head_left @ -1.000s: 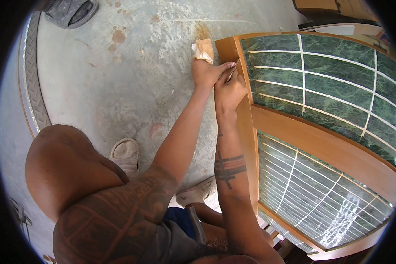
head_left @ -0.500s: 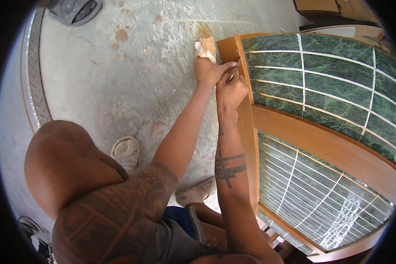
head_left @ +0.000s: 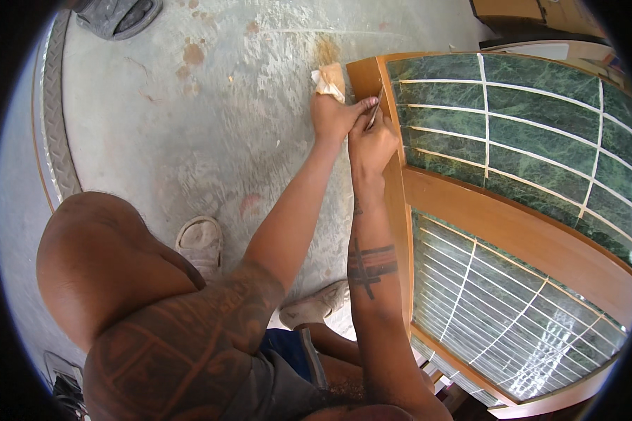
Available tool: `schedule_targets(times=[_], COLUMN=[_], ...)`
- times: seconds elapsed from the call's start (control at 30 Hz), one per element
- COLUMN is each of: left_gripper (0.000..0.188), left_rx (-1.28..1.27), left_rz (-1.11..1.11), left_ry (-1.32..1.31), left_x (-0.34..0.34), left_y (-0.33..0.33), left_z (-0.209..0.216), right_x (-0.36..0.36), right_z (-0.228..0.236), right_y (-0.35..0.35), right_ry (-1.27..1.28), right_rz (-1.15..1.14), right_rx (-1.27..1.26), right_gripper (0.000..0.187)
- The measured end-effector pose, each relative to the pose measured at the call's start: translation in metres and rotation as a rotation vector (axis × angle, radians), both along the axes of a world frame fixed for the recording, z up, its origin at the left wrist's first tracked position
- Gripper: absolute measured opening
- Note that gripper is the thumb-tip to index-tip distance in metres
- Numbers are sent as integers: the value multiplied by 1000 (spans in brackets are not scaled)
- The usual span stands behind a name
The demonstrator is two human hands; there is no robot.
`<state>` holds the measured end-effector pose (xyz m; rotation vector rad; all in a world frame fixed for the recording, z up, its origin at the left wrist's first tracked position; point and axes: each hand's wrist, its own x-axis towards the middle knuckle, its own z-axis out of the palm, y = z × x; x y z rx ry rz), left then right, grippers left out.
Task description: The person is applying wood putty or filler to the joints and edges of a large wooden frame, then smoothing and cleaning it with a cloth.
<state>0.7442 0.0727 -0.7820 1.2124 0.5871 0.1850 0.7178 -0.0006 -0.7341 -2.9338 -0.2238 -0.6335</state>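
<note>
A wooden frame (head_left: 470, 198) with green marbled panels (head_left: 541, 130) crossed by pale strips stands at my right. My right hand (head_left: 372, 149) is closed around a slim, pointed tool (head_left: 375, 114), its kind too small to make out. The tool's tip rests at or very near the upper left edge of the frame. My left hand (head_left: 334, 119) grips a crumpled piece of brownish-white paper or cloth (head_left: 330, 81). Its thumb stretches across to the tool, beside my right fingers. Most of the left fingers are hidden behind the hand.
My shod feet (head_left: 200, 242) are on the stained grey floor (head_left: 260, 91). A grey shoe (head_left: 123, 15) lies at the far left, near a ridged metal strip (head_left: 56, 119). Brown box-like furniture (head_left: 512, 10) is at the far right. Dark cables (head_left: 67, 382) show at lower left.
Both hands have shifted only slightly, still together at the frame's edge. A small pale speck now shows on the floor left of the crumpled paper or cloth.
</note>
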Motion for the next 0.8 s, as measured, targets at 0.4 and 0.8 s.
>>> schedule_targets(times=[0.4,0.8], left_gripper=[60,58], left_rx=[24,22], left_rz=[-25,3], left_ry=[65,8], left_x=[4,3], left_y=[6,7], left_z=[-9,-6], right_x=[-1,-4], right_z=[-8,-8], right_y=[10,16], right_ry=[-75,-107], right_rz=[18,-10], right_rx=[101,140], right_gripper=[15,16])
